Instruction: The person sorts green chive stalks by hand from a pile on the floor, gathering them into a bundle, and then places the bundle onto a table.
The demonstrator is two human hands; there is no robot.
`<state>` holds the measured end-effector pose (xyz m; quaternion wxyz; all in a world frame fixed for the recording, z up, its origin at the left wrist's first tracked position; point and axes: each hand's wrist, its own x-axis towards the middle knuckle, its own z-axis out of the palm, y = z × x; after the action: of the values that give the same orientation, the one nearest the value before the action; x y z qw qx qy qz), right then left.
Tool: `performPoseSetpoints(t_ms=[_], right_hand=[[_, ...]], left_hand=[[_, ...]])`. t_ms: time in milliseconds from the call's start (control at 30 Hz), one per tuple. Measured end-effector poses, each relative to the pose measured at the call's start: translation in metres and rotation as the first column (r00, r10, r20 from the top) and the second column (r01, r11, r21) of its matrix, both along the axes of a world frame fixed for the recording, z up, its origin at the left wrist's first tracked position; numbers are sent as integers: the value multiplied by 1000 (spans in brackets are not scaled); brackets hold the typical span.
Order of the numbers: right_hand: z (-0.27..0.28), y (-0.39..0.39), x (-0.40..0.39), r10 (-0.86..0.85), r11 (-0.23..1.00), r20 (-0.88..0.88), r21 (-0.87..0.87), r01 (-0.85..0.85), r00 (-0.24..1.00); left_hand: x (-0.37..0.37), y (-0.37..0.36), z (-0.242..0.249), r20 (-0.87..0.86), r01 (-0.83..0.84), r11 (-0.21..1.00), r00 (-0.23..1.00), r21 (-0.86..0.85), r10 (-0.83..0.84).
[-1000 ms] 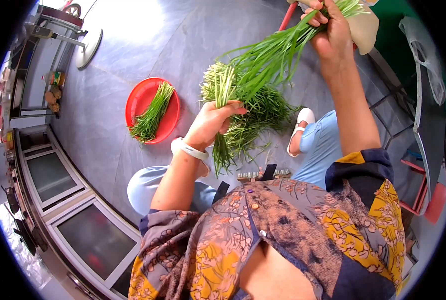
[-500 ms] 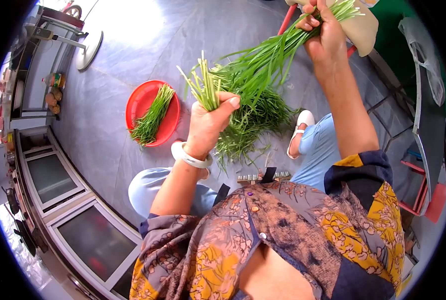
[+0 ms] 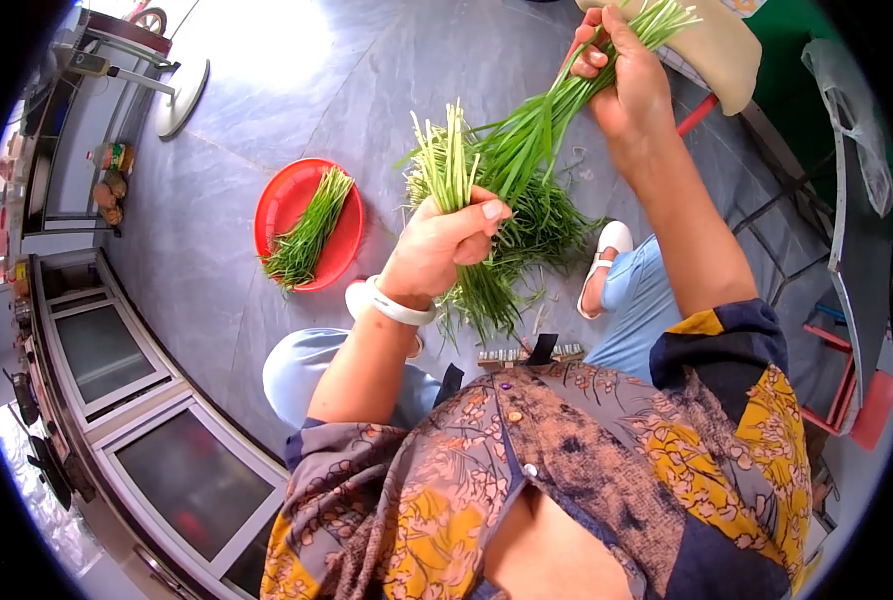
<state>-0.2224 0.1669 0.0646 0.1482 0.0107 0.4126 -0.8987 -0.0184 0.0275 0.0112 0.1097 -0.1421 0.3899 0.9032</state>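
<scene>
While the left hand was clenched around the pale cut ends of a bunch of chives, the right hand was closed around the bunch's leafy tips, farther from the person's body, so the bunch stretched between the 2 hands. Under the bunch lay a loose heap of greens on the grey floor. Left of that heap sat a red plate holding sorted chives.

You have a single view, from the camera on your head, looking steeply down past your chest and knees to the floor. Its fisheye lens bends the edges; your raised arms sit close beneath it.
</scene>
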Motion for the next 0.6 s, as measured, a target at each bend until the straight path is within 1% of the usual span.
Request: performPoseSetpoints(t_ms=[100, 200, 233, 333, 400, 467, 500, 600], right_hand=[[-5, 3, -5, 6, 1000, -6, 28, -6, 1000], [-4, 4, -7, -2, 1000, 2, 27, 2, 1000], [-5, 5, -7, 0, 1000, -5, 23, 1, 1000], [-6, 6, -5, 7, 1000, -24, 25, -6, 1000], [-2, 5, 0, 2, 1000, -47, 29, 0, 999], [7, 3, 11, -18, 997, -80, 71, 24, 997], [11, 1, 15, -26, 995, -98, 90, 35, 995], [1, 5, 13, 63, 998, -257, 46, -53, 964]], left_hand=[[5, -9, -5, -64, 59, 981, 997, 186, -47], [9, -12, -5, -79, 25, 957, 997, 289, -2], [10, -14, -6, -118, 24, 964, 993, 265, 7], [12, -15, -9, -87, -130, 964, 984, 231, 154], [11, -16, -10, -63, -194, 961, 976, 198, 210], [9, -16, -12, -42, -279, 947, 957, 156, 289], [9, -17, -13, -40, -288, 942, 953, 174, 299], [10, -20, -18, 12, -363, 911, 930, 197, 368]])
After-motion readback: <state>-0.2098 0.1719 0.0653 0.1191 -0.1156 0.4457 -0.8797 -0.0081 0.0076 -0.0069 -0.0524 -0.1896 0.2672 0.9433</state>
